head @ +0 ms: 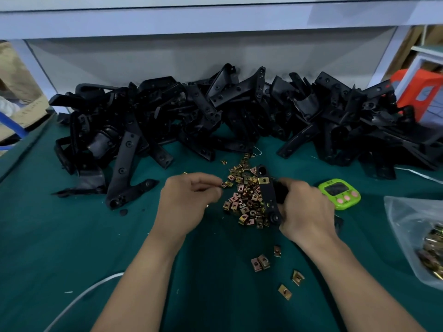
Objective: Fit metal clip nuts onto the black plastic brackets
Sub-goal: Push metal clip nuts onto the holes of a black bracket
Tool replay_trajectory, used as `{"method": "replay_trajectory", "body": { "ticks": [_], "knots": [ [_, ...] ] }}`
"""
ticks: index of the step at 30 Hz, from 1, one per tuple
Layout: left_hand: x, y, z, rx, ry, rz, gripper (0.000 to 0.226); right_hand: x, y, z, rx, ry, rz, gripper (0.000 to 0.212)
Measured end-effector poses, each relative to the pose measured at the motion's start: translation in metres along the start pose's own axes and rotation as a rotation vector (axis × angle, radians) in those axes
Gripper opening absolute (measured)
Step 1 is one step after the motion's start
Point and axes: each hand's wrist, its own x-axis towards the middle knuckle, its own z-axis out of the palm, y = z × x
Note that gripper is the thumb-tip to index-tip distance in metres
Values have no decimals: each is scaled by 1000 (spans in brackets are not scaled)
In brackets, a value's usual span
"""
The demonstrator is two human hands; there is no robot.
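Black bracket sits gripped in the right hand, fingers curled round it, just above the middle of the green desk. 1 fitted clip nut shows on its far end. Left hand pinches a loose clip nut at the fingertips, just beside the bracket. Under both lies the pile of clip nuts. Along the back edge sprawls the heap of black brackets. Right side: a green timer, then a clear bag of more nuts.
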Motion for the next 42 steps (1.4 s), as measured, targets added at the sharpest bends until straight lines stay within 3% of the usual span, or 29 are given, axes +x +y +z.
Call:
{"method": "replay_trajectory", "body": {
  "ticks": [4, 12, 16, 19, 22, 26, 31, 42],
  "knots": [
    [0, -2, -3, 84, 100, 20, 35, -1, 0, 0, 3, 7, -4, 53],
    [-8, 1, 12, 429, -233, 209, 34, -1, 1, 0, 0, 11, -10, 47],
    [-8, -3, 19, 488, -190, 217, 24, -1, 1, 0, 10, 16, -10, 42],
    [-8, -3, 18, 368, -101, 191, 20, -1, 1, 0, 12, 14, -10, 43],
    [-8, 3, 17, 7, -23, 45, 19, 0, 2, 0, 14, 19, -9, 45],
    [-9, 10, 14, -382, -109, -134, 16, 0, 2, 1, 1, 18, -15, 47],
    [-12, 16, 16, -462, -222, -179, 18, -1, 2, -1, 12, 26, -3, 35],
    [-15, 18, 17, -558, -247, -244, 7, -3, 1, -2, 71, 59, -37, 40]
  ]
}}
